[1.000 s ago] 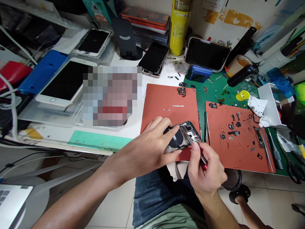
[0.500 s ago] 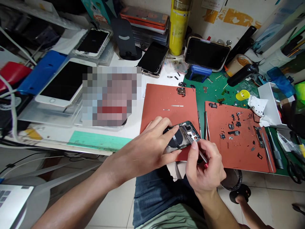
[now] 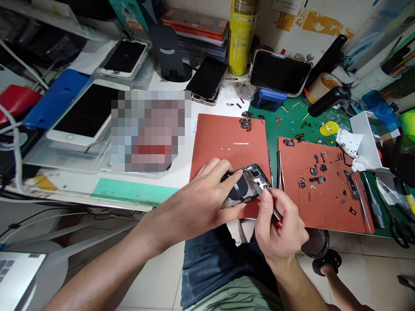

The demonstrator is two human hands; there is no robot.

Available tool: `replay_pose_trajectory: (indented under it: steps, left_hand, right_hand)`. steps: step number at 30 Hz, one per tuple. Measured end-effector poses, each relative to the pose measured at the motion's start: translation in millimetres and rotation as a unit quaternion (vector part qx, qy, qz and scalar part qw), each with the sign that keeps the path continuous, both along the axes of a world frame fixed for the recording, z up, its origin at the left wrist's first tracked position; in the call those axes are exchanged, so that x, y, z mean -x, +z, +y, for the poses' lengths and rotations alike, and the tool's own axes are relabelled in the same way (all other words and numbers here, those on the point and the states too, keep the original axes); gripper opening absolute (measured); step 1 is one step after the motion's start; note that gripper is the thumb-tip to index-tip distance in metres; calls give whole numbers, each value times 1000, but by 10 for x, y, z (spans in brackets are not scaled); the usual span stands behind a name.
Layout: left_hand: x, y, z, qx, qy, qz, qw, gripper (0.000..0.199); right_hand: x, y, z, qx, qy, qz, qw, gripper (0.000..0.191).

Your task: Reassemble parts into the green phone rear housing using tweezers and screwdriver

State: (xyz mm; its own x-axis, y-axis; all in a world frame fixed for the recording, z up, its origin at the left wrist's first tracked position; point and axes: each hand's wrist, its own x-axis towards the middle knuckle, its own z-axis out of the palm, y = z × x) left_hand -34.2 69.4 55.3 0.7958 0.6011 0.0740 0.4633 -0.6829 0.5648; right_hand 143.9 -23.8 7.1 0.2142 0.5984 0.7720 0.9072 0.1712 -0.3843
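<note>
My left hand grips an opened phone housing by its sides, over the front edge of the left red mat. A round black pad and a bare metal bracket show inside the housing. Pinched in my right hand is a slim metal tool with a ridged shaft and a red end. The tool lies over the housing's upper right part; its exact tip is too small to make out. Two thin metal strips and a small module lie on the mat behind the housing.
On the right red mat are several small phone parts and tweezers. Phones, a blue stand holding one phone, a yellow can and a yellow cap stand or lie behind. Scissors rest at the far right.
My right hand has shifted very slightly with the tool, whose ridged shaft lies at a slightly different angle over the housing. My left hand keeps its grip on the housing.
</note>
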Motion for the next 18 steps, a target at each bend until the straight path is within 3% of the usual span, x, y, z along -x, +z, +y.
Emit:
replay_pose_trajectory:
  steps: [13, 18]
  left_hand:
    - [2, -5, 8, 0, -5, 2, 1000, 36]
    - [-8, -97, -42, -55, 5, 4, 998, 45]
  right_hand:
    - [1, 7, 23, -4, -5, -18, 1000, 25]
    - [-51, 65, -74, 14, -17, 31, 999, 25]
